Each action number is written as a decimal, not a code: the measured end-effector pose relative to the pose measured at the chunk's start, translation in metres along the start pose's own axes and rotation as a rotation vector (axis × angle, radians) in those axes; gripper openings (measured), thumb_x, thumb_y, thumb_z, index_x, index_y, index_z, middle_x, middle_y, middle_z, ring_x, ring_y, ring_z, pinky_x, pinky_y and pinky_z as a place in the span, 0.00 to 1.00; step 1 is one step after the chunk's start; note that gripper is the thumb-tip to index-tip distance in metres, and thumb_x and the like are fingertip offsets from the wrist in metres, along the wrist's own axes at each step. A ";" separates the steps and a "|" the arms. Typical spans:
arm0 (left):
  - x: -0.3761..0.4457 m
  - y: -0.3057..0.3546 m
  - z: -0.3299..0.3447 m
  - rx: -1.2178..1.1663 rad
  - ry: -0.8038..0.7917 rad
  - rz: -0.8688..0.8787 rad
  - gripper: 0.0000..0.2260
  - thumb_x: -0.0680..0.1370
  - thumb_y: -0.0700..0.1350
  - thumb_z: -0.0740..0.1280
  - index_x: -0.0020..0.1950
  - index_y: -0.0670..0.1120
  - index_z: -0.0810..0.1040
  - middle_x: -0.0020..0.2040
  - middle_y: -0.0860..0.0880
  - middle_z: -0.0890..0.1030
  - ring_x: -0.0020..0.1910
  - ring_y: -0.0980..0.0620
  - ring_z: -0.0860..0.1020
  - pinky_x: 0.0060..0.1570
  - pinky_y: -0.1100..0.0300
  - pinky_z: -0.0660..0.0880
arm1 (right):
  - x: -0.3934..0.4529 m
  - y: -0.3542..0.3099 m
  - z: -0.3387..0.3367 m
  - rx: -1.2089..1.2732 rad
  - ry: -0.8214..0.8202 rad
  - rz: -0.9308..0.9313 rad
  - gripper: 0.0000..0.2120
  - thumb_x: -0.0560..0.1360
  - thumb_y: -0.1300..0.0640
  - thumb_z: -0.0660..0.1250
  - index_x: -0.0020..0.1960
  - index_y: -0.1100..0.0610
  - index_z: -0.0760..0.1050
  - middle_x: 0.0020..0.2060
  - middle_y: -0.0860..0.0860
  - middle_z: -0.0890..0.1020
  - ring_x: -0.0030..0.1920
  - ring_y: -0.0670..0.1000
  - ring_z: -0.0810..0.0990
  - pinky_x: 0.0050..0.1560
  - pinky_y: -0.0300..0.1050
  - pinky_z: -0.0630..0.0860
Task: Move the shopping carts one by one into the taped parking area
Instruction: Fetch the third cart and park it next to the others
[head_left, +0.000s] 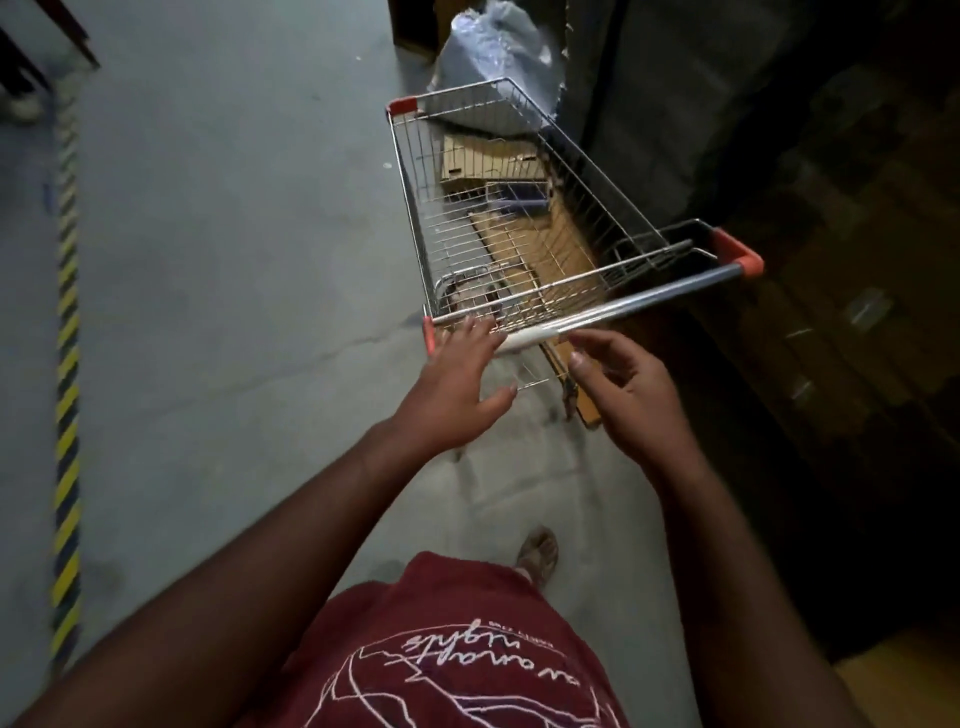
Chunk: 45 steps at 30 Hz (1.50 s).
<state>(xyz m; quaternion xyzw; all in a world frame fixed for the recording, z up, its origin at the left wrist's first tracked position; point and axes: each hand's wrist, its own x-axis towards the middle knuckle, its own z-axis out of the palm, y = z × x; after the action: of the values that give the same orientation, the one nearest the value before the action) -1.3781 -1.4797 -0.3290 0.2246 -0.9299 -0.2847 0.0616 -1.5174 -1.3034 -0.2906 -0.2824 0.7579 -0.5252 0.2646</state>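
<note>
Steel shopping cart (524, 218) beside dark shelving; both hands, left hand (457, 384), right hand (623, 395), spread apart at handle (623, 306); bare floor (234, 234) leftward

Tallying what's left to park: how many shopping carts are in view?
1. The shopping cart stands ahead, its handle just beyond both open hands, beside dark shelving on the right. Others may be out of view.

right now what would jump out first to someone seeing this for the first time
First, the wire shopping cart with orange corner caps, standing right of centre on the grey concrete floor. Next, the two bare hands at its handle bar: the left hand open with fingertips at the bar's left end, the right hand open just short of it. Yellow-and-black striped tape runs down the far left.
</note>
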 end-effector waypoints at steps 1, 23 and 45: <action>0.007 0.002 0.003 0.058 -0.021 -0.017 0.33 0.79 0.60 0.65 0.81 0.47 0.65 0.83 0.45 0.61 0.84 0.46 0.52 0.74 0.51 0.22 | 0.009 0.003 -0.004 -0.021 -0.005 -0.007 0.14 0.81 0.52 0.70 0.66 0.46 0.80 0.63 0.44 0.82 0.65 0.44 0.80 0.68 0.55 0.78; 0.022 -0.064 0.009 0.419 0.154 -0.198 0.35 0.77 0.78 0.43 0.44 0.53 0.77 0.36 0.53 0.81 0.40 0.49 0.83 0.77 0.34 0.55 | 0.094 0.040 0.001 -0.886 -0.345 -0.016 0.47 0.67 0.20 0.64 0.81 0.35 0.57 0.84 0.40 0.49 0.84 0.49 0.41 0.75 0.69 0.28; -0.178 0.023 0.047 0.339 0.005 -0.721 0.34 0.80 0.70 0.48 0.83 0.54 0.60 0.84 0.53 0.59 0.79 0.50 0.66 0.80 0.43 0.48 | -0.021 0.069 0.001 -1.194 -0.547 -0.276 0.41 0.73 0.36 0.43 0.83 0.50 0.58 0.83 0.50 0.61 0.82 0.53 0.58 0.81 0.64 0.46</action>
<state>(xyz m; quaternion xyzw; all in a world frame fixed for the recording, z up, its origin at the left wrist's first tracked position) -1.2390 -1.3588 -0.3529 0.5444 -0.8250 -0.1299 -0.0781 -1.5124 -1.2691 -0.3544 -0.5975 0.7810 0.0456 0.1758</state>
